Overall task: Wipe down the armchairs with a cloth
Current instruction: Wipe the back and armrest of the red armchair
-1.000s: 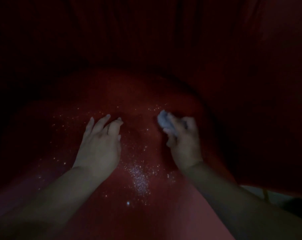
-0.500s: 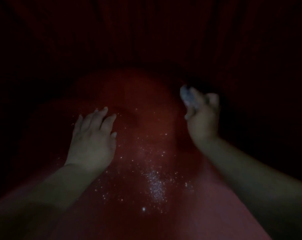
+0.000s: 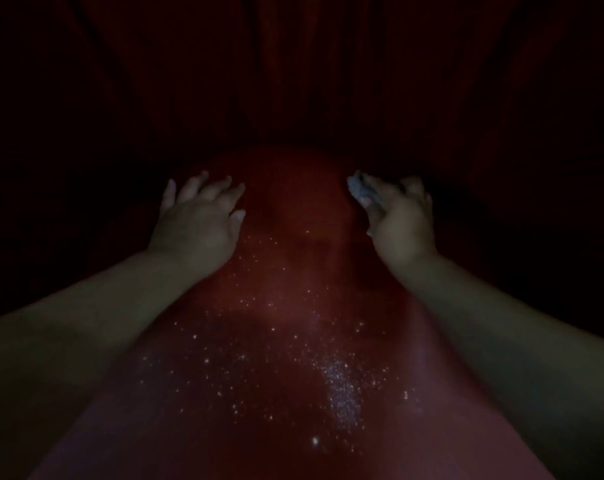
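Two bare hands reach forward over a red armchair (image 3: 293,341) in very dim light; no brand, label or writing can be read anywhere. At left, the left hand (image 3: 198,220) lies palm down on the red upholstery, fingers spread and nearly straight, grip released, holding nothing. In the middle, the armchair surface is smooth and deep red, scattered with fine white specks (image 3: 342,393), densest toward the near right. At right, the right hand (image 3: 397,220) has its grip clenched around a small, pale bluish-grey cloth (image 3: 359,190), bunched into a wad that protrudes past the fingers, at the far edge of the lit red surface. Beyond both hands the upholstery falls into dark folds.
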Tool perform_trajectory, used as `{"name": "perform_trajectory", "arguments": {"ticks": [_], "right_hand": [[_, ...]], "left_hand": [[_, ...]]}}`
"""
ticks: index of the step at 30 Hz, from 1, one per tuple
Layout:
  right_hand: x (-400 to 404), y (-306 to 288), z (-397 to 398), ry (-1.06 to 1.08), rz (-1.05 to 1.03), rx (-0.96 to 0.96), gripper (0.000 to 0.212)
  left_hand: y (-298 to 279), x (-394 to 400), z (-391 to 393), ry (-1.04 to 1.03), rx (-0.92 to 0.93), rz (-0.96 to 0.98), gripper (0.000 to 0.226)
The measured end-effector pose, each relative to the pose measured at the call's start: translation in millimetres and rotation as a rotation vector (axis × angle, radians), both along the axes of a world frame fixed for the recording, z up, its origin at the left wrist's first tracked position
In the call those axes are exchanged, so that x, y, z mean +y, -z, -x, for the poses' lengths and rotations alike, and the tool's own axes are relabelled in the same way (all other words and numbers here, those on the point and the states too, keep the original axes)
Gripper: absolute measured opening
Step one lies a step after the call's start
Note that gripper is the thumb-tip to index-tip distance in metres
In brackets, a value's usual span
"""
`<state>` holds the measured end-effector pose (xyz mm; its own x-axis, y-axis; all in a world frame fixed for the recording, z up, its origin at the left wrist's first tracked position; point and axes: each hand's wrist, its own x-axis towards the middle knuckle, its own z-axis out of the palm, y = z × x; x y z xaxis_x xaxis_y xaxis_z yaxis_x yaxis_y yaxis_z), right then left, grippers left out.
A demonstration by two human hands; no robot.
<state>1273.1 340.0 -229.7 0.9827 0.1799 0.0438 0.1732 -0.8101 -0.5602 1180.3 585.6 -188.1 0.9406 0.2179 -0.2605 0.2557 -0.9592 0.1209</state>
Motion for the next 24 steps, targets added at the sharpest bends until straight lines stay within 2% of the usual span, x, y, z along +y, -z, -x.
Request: {"name": "perform_trajectory", "arguments": {"ticks": [1, 4, 6, 9, 12, 14, 16, 19, 21, 24], "right_hand": [[5.4, -0.6, 5.8, -0.026, 0.008, 0.010, 0.039], [8.0, -0.8, 67.2, -0.311, -0.001, -0.048, 0.041], [2.6, -6.1, 96.7, -0.419, -0.055, 0.003, 0.041], [8.1, -6.0, 59.2, -0.316, -0.166, 0.014, 0.045], [32.7, -4.3, 5.2, -0.183, -0.061, -0.045, 0.038], [45.9, -3.1, 9.5, -0.220, -0.004, -0.045, 0.038], [44.3, -1.4, 46.8, -0.364, 0.035, -0.056, 0.044], [26.8, -4.7, 97.8, -0.563, -0.039, -0.003, 0.048], [28.4, -4.4, 87.9, -0.535, -0.102, 0.026, 0.041], [58.6, -4.9, 43.7, -0.368, -0.200, 0.013, 0.041]], "left_hand": [[1.6, 4.2, -6.4, 0.014, 0.020, -0.005, 0.049], [1.5, 13.2, -8.4, 0.055, 0.047, 0.004, 0.047], [-2.0, 18.4, -3.0, 0.069, 0.034, 0.031, 0.047], [-6.0, 27.1, 4.2, 0.082, -0.045, 0.084, 0.047], [-6.4, 37.5, 7.8, 0.084, -0.090, 0.097, 0.048], [-5.6, 42.9, 9.6, 0.091, -0.080, 0.103, 0.049], [-5.9, 46.1, 12.6, 0.073, -0.067, 0.123, 0.050], [-8.4, 50.0, 19.7, 0.031, -0.076, 0.155, 0.050], [-10.2, 52.6, 23.6, 0.007, -0.080, 0.173, 0.047], [-10.9, 57.1, 29.6, -0.004, -0.063, 0.179, 0.047]]}}
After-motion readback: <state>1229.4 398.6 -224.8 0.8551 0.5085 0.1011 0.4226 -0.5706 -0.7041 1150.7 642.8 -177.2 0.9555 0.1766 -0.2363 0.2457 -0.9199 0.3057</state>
